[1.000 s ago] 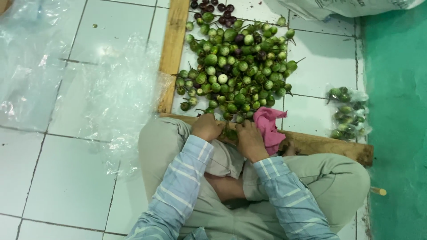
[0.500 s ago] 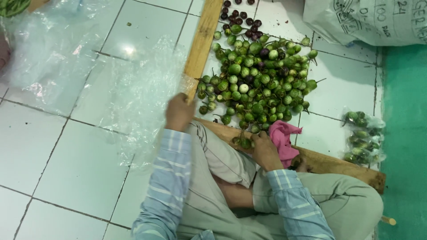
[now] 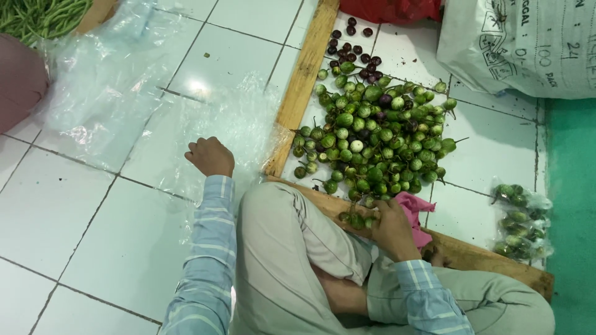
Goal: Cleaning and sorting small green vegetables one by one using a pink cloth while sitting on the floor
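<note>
Right hand clasps a few small green eggplants at the knee; left hand rests fisted on a clear plastic bag.

The held eggplants lie by the wooden frame, their direction unclear. Beyond sits the eggplant pile, a pink cloth beside the hand, a filled bag farther right.
</note>
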